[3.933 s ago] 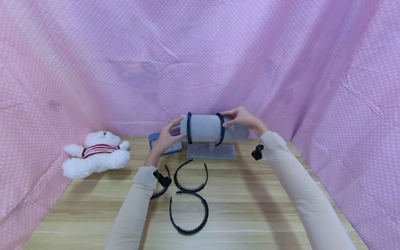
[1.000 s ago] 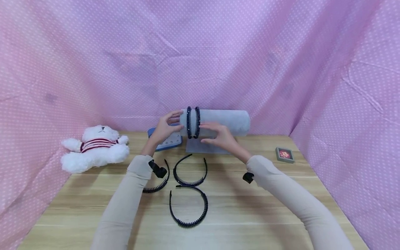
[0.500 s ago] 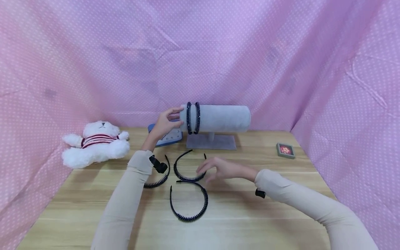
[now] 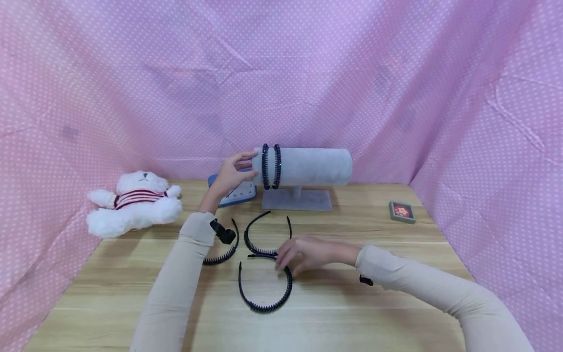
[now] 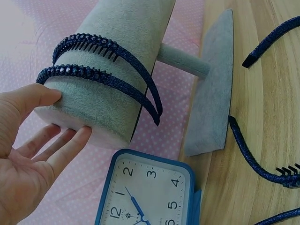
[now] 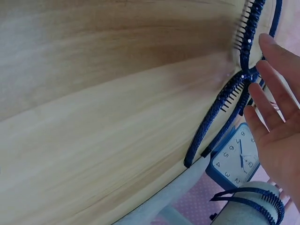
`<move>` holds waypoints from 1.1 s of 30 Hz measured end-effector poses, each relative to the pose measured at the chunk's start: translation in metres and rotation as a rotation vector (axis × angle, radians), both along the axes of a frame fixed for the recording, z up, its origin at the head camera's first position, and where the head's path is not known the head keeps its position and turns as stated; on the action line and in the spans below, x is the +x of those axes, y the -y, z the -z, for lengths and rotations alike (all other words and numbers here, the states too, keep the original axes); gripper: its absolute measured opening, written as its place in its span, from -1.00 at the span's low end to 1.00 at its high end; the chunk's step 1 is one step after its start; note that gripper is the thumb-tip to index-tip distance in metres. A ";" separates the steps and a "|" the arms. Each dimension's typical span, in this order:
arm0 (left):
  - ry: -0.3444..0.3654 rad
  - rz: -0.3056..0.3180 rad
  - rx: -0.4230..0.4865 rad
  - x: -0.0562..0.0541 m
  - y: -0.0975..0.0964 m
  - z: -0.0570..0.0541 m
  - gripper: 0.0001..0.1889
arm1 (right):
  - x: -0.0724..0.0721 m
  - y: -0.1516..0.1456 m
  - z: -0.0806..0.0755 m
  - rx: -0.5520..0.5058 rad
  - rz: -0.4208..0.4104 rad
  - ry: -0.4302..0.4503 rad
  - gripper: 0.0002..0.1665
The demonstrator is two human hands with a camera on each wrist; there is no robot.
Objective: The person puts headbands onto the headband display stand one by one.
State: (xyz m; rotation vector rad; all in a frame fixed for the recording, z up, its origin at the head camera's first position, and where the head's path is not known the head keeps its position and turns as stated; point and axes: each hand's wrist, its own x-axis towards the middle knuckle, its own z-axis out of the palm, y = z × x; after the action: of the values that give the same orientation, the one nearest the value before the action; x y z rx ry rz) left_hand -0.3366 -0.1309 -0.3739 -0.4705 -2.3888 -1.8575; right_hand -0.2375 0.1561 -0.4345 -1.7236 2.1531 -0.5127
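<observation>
A grey velvet T-bar display stand (image 4: pixel 316 167) stands at the back of the table with two dark blue toothed headbands (image 4: pixel 277 166) round its left part. My left hand (image 4: pixel 231 173) holds the stand's left end, thumb (image 5: pixel 49 95) on one side and fingers (image 5: pixel 70 150) against the end. Three more headbands lie on the table: a front one (image 4: pixel 264 309), a middle one (image 4: pixel 247 242) and a left one (image 4: pixel 220 259), partly behind my left forearm. My right hand (image 4: pixel 308 253) is over the front headband's upper right part, fingers loosely spread; in the right wrist view nothing is gripped.
A blue square clock (image 4: pixel 239 194) leans behind my left hand. On the left sits a white plush bear (image 4: pixel 140 208) in a striped sweater. A small grey-framed picture (image 4: pixel 402 211) lies at the right. Pink dotted cloth (image 4: pixel 281 73) surrounds the table.
The right-hand headband on the stand has slid left beside the other. My right hand has left it and come down to the front headband. My left hand stays at the stand's end.
</observation>
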 end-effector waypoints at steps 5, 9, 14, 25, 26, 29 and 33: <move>0.001 -0.002 0.005 0.000 0.000 0.000 -0.42 | 0.002 0.003 0.004 0.018 -0.042 -0.064 -0.61; -0.007 0.003 0.011 0.001 0.001 0.000 -0.42 | 0.006 0.004 0.004 0.062 -0.035 -0.092 -0.65; -0.010 0.007 0.010 0.000 0.001 0.000 -0.42 | 0.010 0.006 0.004 0.079 -0.022 -0.125 -0.69; 0.002 0.018 0.023 0.009 -0.002 -0.007 -0.41 | 0.012 0.008 0.007 0.060 -0.020 -0.150 -0.78; 0.002 0.017 0.021 0.012 -0.003 -0.010 -0.41 | 0.012 0.008 0.008 0.058 -0.024 -0.157 -0.78; -0.007 0.017 0.016 0.018 -0.004 -0.015 -0.42 | 0.014 0.008 0.008 0.049 -0.041 -0.195 -0.77; -0.038 0.019 0.024 0.012 -0.002 -0.005 -0.42 | 0.017 0.008 0.010 0.031 -0.070 -0.247 -0.77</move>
State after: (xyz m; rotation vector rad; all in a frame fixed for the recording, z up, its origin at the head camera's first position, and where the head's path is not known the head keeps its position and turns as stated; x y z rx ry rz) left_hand -0.3245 -0.1290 -0.3690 -0.5237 -2.3435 -1.8647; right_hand -0.2200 0.1485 -0.4447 -1.9251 2.2392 -0.2584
